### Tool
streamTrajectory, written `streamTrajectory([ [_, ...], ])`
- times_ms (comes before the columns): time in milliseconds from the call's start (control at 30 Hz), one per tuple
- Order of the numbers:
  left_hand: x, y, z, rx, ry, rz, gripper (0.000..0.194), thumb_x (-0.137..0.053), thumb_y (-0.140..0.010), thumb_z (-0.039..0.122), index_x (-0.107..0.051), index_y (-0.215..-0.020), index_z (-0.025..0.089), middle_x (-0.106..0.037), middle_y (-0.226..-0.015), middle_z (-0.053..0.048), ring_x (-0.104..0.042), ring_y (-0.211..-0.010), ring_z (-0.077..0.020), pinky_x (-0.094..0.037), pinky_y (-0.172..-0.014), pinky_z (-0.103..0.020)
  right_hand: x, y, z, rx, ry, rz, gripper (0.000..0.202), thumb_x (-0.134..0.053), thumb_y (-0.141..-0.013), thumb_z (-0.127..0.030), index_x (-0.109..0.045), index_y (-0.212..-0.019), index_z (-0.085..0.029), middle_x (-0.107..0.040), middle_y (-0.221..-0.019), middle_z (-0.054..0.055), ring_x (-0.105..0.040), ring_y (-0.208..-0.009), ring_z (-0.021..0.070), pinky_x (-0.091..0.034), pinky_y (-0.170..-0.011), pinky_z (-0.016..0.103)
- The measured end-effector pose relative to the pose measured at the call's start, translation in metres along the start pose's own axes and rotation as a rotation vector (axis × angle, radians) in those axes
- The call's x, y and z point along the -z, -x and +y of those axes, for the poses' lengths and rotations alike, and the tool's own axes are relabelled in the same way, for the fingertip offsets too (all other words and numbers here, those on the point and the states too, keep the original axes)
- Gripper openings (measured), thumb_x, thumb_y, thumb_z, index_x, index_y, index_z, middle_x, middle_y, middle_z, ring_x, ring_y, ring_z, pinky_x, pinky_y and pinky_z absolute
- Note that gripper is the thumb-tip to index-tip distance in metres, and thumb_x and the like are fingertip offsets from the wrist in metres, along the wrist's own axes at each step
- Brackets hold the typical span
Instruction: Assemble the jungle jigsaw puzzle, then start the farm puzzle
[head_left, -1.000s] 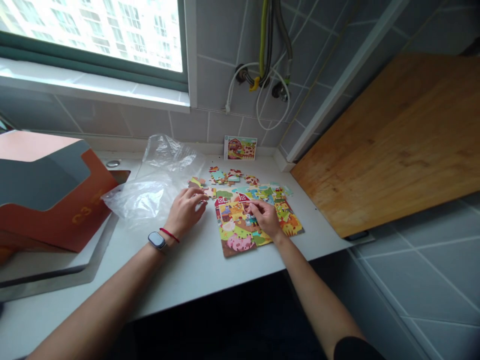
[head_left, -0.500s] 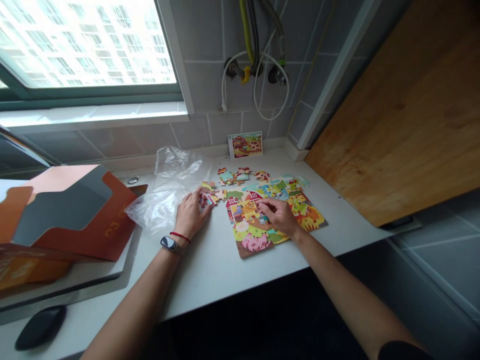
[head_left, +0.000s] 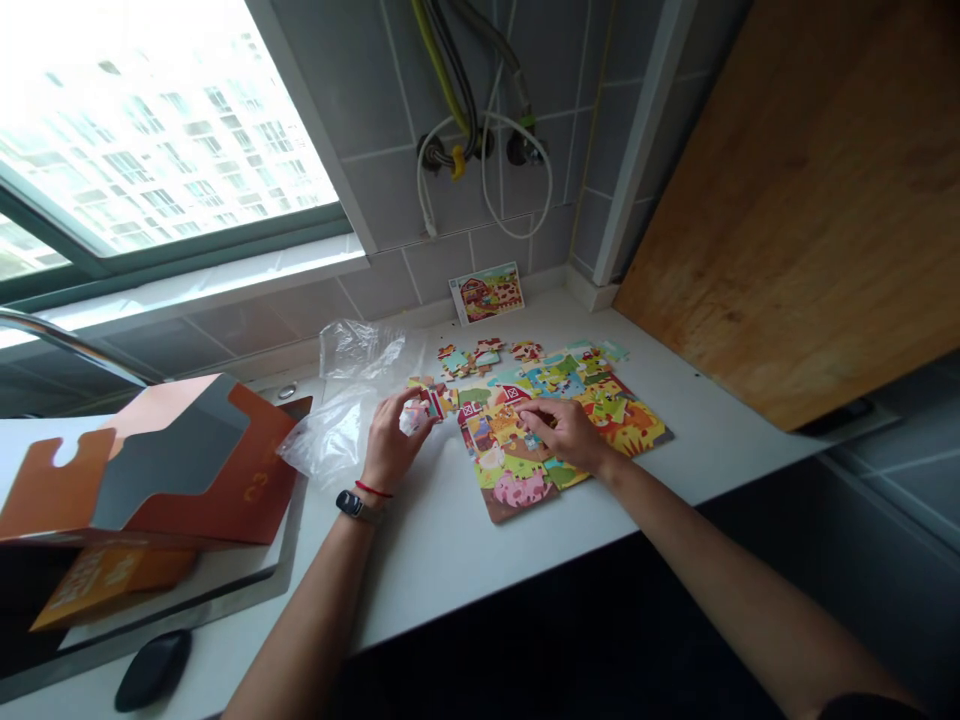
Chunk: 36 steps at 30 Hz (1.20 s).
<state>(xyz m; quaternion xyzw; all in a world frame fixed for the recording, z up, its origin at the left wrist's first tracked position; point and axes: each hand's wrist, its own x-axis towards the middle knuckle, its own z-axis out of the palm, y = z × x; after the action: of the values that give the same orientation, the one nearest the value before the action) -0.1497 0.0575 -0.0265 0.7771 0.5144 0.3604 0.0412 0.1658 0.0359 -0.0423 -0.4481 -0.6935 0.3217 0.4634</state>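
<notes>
A partly assembled jigsaw puzzle with a farm picture lies on the white counter. My left hand is closed, thumb and fingers pinching a puzzle piece with red and white on it, left of the puzzle. Over the puzzle's middle, my right hand is closed with its fingertips together; whatever is between them is hidden. Loose puzzle pieces lie behind the puzzle, and others sit just beyond my left fingers. A small picture card of the farm scene leans against the wall.
A crumpled clear plastic bag lies left of my left hand. Further left stands an open orange box over the sink area, with a black oval object in front. A wooden panel rises at the right; hoses hang on the tiled wall.
My left hand has drawn its thumb and fingers around the red and white piece and lifted it slightly. My right hand stays over the puzzle. The camera view has tilted and shifted.
</notes>
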Motion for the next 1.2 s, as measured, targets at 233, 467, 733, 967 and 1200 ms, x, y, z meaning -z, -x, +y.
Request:
streamTrajectory([
  [233,-0.012,0.011,0.027,-0.195,0.214,-0.256,0.053,-0.073,-0.096,0.036,-0.052,-0.144,0.028,-0.071,-0.132,-0.011,-0.072,-0.114,-0.0248,-0.06,-0.1,-0.046,0.001,-0.001,0.0,0.081,-0.004,0.025,0.029,-0.064,-0.096,-0.036,-0.077,-0.118,-0.023,-0.074,-0.115,0.009,-0.071,-0.094,0.0212,-0.06,-0.075,0.033],
  [467,-0.011,0.017,0.05,-0.333,0.213,-0.374,0.05,-0.067,-0.101,0.034,-0.051,-0.148,0.03,-0.072,-0.131,-0.01,-0.07,-0.116,-0.0249,-0.06,-0.1,-0.043,-0.004,0.004,-0.009,-0.001,-0.161,-0.204,0.037,-0.073,-0.091,-0.04,-0.074,-0.125,-0.024,-0.077,-0.109,0.005,-0.068,-0.075,0.0151,-0.055,-0.063,0.026],
  [733,-0.014,0.018,0.049,-0.273,0.148,-0.293,0.055,-0.066,-0.101,0.035,-0.047,-0.152,0.031,-0.068,-0.138,-0.01,-0.067,-0.124,-0.0268,-0.058,-0.106,-0.047,-0.01,0.004,-0.003,-0.039,-0.237,-0.168,0.031,-0.07,-0.091,-0.032,-0.076,-0.12,-0.022,-0.074,-0.097,0.005,-0.068,-0.075,0.0142,-0.058,-0.067,0.026],
  [967,-0.019,0.011,0.034,-0.234,0.171,-0.238,0.023,-0.061,-0.102,0.027,-0.067,-0.125,0.026,-0.071,-0.126,-0.009,-0.066,-0.119,-0.0271,-0.056,-0.105,-0.052,-0.008,-0.013,0.011,-0.212,-0.303,0.042,0.041,-0.073,-0.088,-0.033,-0.073,-0.127,-0.021,-0.072,-0.087,0.002,-0.072,-0.071,0.0171,-0.063,-0.07,0.032],
  [1200,-0.024,0.013,0.033,-0.227,0.134,-0.268,0.02,-0.06,-0.102,0.029,-0.071,-0.119,0.028,-0.07,-0.127,-0.008,-0.062,-0.125,-0.0274,-0.052,-0.111,-0.054,-0.015,-0.046,0.019,-0.212,-0.099,-0.171,0.038,-0.072,-0.086,-0.024,-0.076,-0.124,-0.018,-0.077,-0.085,0.004,-0.07,-0.065,0.0164,-0.058,-0.062,0.029],
])
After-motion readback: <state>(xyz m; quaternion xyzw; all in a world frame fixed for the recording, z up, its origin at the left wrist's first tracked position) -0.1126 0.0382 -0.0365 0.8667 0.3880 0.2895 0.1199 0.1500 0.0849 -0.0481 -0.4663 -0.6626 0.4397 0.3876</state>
